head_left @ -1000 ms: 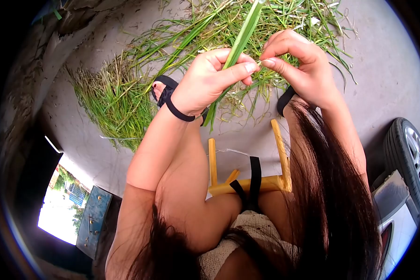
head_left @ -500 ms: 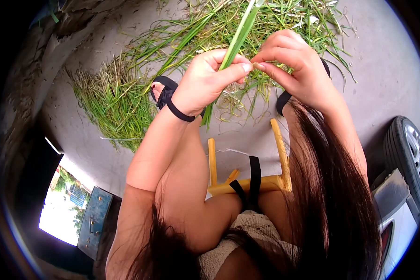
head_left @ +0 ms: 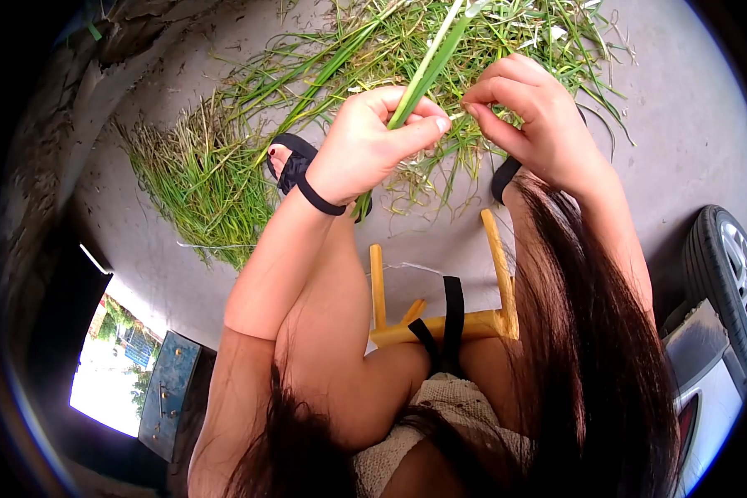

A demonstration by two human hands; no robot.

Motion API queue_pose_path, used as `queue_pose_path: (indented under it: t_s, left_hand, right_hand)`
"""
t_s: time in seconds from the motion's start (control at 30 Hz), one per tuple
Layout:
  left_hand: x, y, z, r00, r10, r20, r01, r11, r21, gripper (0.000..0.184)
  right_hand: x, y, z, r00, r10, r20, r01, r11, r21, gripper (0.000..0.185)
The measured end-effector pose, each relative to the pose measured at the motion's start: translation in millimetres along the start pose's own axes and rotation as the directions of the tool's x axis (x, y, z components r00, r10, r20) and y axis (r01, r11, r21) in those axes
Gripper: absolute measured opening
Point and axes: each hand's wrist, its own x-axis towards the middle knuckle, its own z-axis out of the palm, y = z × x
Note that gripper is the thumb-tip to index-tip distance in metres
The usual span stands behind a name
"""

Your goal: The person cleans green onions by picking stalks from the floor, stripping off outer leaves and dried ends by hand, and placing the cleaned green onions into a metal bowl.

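My left hand (head_left: pixel 372 143) is closed around a long green stalk (head_left: pixel 433 68) with flat, grass-like leaves. The stalk's pale end points up and away from me, and its leaf tips hang below the palm. A short way to the right, my right hand (head_left: pixel 529 120) has thumb and forefinger pinched together. Whatever is between those fingertips is too small to make out. A narrow gap separates the two hands. Beyond them, a loose heap of green stalks and leaves (head_left: pixel 332 62) spreads over the floor.
A bundle of green and yellowed leaves (head_left: pixel 199 178) lies at the left. Below my hands is a yellow wooden stool frame (head_left: pixel 498 257) between my legs. Black sandals (head_left: pixel 295 158) are on my feet. At the right stands a car wheel (head_left: pixel 726 274); a blue cabinet (head_left: pixel 170 390) is lower left.
My right hand has drawn slightly right, away from my left thumb, so the fingertips no longer meet. The stalk has shifted a little in my left hand, which stays nearly in place.
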Motion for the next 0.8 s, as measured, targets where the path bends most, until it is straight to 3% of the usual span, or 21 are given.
queue_pose_path:
  t_s: [0.27,0.37,0.4,0.53,0.8]
  left_hand:
    - [-1,2,-1,1.000,0.005,-0.006,-0.005,1.000,-0.011,0.013]
    - [-1,0,-1,1.000,0.012,-0.016,-0.013,1.000,-0.020,0.013]
    - [0,0,-1,1.000,0.015,-0.020,-0.015,1.000,-0.023,0.013]
    - [2,-2,1,0.999,0.015,-0.032,-0.017,0.998,-0.052,0.013]
    - [3,-2,1,1.000,-0.003,-0.012,0.002,0.997,-0.077,0.015]
  right_hand:
    - [-4,16,-9,0.969,0.045,-0.242,-0.091,0.979,-0.181,0.009]
    - [-5,14,-11,0.904,0.174,-0.390,-0.215,0.975,-0.062,0.012]
    - [-3,10,-12,0.929,0.106,-0.355,-0.152,0.983,-0.106,0.014]
    - [2,-6,1,0.981,-0.057,-0.186,0.068,0.996,0.050,0.012]
    - [-1,-3,3,0.999,-0.041,-0.016,0.042,0.998,0.051,0.017]
